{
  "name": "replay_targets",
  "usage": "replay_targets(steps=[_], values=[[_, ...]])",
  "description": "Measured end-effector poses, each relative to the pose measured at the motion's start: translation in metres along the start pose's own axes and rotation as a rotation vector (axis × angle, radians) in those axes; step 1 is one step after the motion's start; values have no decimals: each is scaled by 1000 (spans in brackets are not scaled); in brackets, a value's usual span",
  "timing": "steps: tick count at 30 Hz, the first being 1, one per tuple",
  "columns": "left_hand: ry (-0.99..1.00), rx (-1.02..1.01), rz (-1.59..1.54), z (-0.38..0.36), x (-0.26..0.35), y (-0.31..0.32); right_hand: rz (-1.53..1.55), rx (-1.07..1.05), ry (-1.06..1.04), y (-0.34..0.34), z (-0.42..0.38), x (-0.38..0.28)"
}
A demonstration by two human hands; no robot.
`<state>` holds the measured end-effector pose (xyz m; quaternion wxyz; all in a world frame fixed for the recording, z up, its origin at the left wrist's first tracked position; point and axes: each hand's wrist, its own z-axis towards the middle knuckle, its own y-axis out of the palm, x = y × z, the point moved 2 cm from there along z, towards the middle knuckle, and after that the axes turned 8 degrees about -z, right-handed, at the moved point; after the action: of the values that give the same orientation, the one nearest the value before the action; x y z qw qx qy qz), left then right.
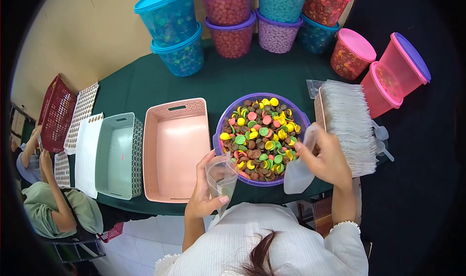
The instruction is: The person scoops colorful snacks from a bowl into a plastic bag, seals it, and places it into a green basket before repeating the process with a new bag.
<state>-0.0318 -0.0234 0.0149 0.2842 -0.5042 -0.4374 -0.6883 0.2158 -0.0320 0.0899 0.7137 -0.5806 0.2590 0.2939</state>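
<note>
A purple bowl (306, 118) full of brown, yellow, green and pink disc-shaped pieces stands on the table's dark green cloth. At its lower left edge, my left hand (203, 194) holds a clear plastic pouch (222, 176) upright, thumb on the front and fingers behind. My right hand (326, 157) grips a translucent white scoop (298, 175) by its handle at the bowl's lower right rim. The scoop's broad end hangs over the rim; no pieces can be made out in it. Right of the bowl, a long stack of clear pouches (347, 125) fills a basket.
Left of the bowl are an empty pink basket (175, 150), a green basket (119, 154), sticker sheets (81, 116) and a dark red basket (58, 116). Lidded tubs (179, 53) line the back. Small scoops (382, 133) lie right. Other people (58, 203) sit at far left.
</note>
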Motion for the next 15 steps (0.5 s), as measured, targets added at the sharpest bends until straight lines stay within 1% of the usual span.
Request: replay_targets(steps=[1, 3, 5, 7, 8, 9, 11, 13, 15], values=[[-7, 2, 0, -1, -1, 0, 3, -4, 5, 1, 0, 4], [-20, 19, -30, -1, -2, 0, 89, 160, 52, -7, 6, 15], [-20, 22, -32, 0, -3, 0, 111, 179, 41, -10, 14, 14], [-13, 31, -32, 1, -3, 0, 118, 123, 31, -5, 18, 12], [-19, 30, -25, 1, -2, 0, 30, 15, 44, -5, 16, 3], [-25, 31, -18, 1, -2, -1, 30, 14, 42, -1, 17, 0], [-22, 33, -22, 1, -2, 0, -26, -60, -47, 7, 19, -5], [-22, 37, -26, 0, -2, 0, -37, -61, -54, 7, 25, -3], [-23, 30, -43, -1, -3, 0, 33, 16, 35, 1, 35, 1]])
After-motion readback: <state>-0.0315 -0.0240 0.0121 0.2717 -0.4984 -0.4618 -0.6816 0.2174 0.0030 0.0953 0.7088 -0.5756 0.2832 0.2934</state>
